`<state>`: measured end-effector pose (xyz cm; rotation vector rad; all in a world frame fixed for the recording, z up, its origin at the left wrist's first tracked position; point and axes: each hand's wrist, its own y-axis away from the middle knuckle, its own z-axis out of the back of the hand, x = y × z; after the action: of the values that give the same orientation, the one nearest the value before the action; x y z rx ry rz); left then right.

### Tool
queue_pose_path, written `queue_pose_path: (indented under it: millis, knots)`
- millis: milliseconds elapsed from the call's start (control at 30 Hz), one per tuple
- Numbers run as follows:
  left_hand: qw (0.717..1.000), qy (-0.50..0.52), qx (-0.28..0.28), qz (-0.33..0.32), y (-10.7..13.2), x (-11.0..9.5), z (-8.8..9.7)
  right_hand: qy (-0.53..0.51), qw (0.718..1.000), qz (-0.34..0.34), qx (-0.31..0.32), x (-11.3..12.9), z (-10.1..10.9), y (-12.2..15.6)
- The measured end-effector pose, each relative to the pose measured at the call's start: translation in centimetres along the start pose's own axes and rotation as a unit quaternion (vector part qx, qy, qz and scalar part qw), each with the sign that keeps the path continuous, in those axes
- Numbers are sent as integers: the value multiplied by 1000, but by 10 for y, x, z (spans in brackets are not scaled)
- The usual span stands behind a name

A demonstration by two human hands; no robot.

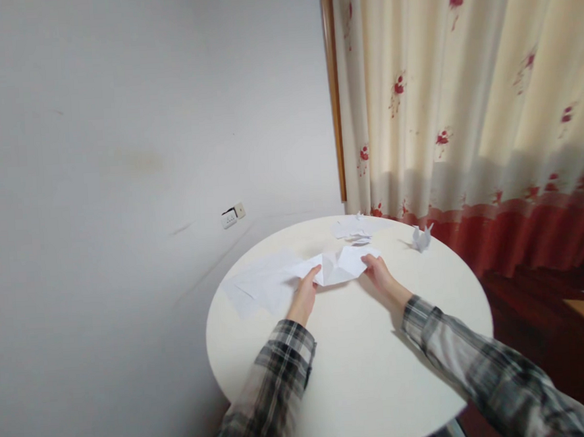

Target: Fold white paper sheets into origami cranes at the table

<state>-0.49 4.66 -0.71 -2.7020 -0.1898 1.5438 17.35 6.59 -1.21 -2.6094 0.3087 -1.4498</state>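
Observation:
A creased sheet of white paper [342,268] is stretched between my two hands, just above the round white table. My left hand [306,290] pinches its left end, thumb on top. At the right end, my right hand [378,272] grips the paper with thumb and fingers closed on it. Fold lines run across the middle of the sheet. Fingers under the paper are hidden from view.
The round white table [370,359] carries loose white sheets [257,290] at left and more papers [354,226] at the back. A folded paper figure [422,238] stands near the right edge. A wall with a socket [229,218] is at left, a flowered curtain [423,105] behind.

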Motion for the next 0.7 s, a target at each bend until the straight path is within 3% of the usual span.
queue_pose_path:
  millis: [233, 400, 533, 700]
  knots:
    - [999, 31, -22, -23, -1, -7, -3, 10, 1000, -22, -2, 4, 5, 0]
    - [999, 36, 11, -13, 3, -12, -7, 49, 998, -43, -12, 3, 11, -3]
    - [999, 38, 27, -8, 6, -13, -9, -19, 995, -70, 63, 6, 9, -2]
    - [998, 59, -15, 29, 5, -15, -8, -48, 981, -82, 171, 10, 7, 3]
